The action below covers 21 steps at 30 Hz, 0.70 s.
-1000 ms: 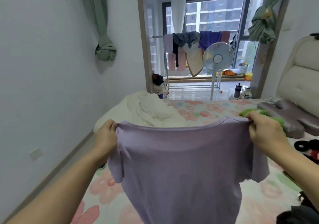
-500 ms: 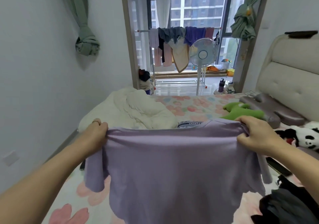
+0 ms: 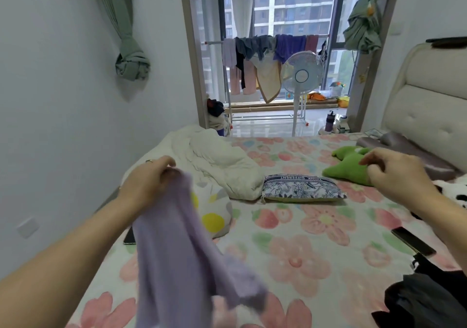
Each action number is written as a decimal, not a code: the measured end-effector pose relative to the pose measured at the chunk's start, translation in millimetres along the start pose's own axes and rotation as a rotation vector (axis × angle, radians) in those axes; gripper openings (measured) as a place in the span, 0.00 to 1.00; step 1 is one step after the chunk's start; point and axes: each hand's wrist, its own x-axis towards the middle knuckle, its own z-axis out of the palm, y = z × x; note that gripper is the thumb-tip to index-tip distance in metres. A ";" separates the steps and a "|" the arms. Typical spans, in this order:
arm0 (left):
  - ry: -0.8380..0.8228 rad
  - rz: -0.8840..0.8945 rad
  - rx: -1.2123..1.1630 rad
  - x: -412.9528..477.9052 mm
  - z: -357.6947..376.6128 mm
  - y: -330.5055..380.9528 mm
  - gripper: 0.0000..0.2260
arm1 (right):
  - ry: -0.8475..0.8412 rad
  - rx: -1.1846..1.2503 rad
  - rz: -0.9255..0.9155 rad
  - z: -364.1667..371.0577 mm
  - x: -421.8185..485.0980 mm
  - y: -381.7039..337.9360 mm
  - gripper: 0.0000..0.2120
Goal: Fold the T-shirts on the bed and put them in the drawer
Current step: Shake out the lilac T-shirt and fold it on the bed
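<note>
Purple T-shirt hangs bunched and motion-blurred at near left, above flowered bed. Left hand grips its top edge, fingers curled round cloth. Right hand at right, apart from shirt, fingers loosely bent, holding nothing. Green plush toy just beyond right hand. Patterned pouch lies mid-bed, white quilt to its left. Phone and dark clothes at near right. Fan far, by window.
</note>
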 end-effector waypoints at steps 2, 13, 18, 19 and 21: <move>-0.117 0.063 0.036 6.6 -0.4 10.0 0.08 | -0.144 0.004 0.004 17.1 -8.4 -6.9 0.09; -0.223 0.197 -0.072 -0.4 6.0 33.6 0.07 | -0.417 0.337 -0.158 101.7 -76.2 -75.0 0.07; -0.196 0.208 -0.217 -6.9 -7.3 65.3 0.08 | -0.430 0.411 -0.190 108.8 -82.5 -89.6 0.16; -0.183 0.221 -0.247 -8.3 -10.0 72.2 0.08 | -0.447 0.458 -0.187 108.4 -83.4 -93.1 0.20; -0.152 0.251 -0.295 -10.2 -14.6 85.8 0.06 | -0.525 0.539 -0.173 106.7 -82.7 -99.7 0.28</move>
